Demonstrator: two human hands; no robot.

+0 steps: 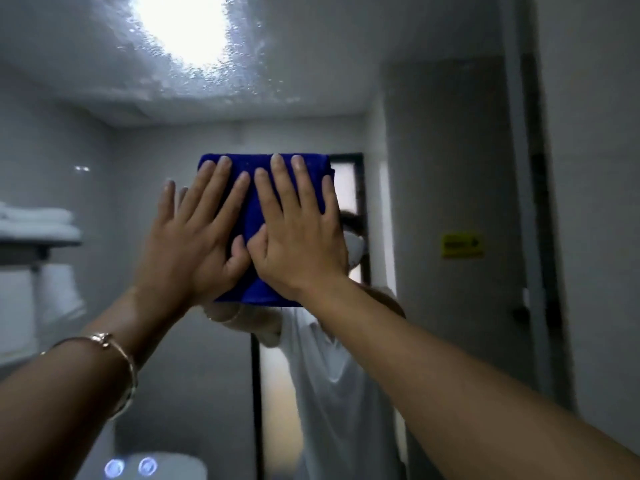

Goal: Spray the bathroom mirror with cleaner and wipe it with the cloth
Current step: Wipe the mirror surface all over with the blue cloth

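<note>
The bathroom mirror (433,168) fills most of the view, and spray droplets and foam cover its upper part around a bright light reflection. A folded blue cloth (254,171) lies flat against the glass at the centre. My left hand (201,233) presses on the cloth's left half with straight, spread fingers. My right hand (298,233) presses on its right half the same way, with the two thumbs meeting in the middle. The cleaner bottle is not in view.
The mirror reflects a shelf with folded white towels (34,220) at the left, a person in a white shirt, and a dark-framed door. A yellow sticker (462,244) shows at the right. Two lit round touch buttons (131,467) glow at the mirror's bottom left.
</note>
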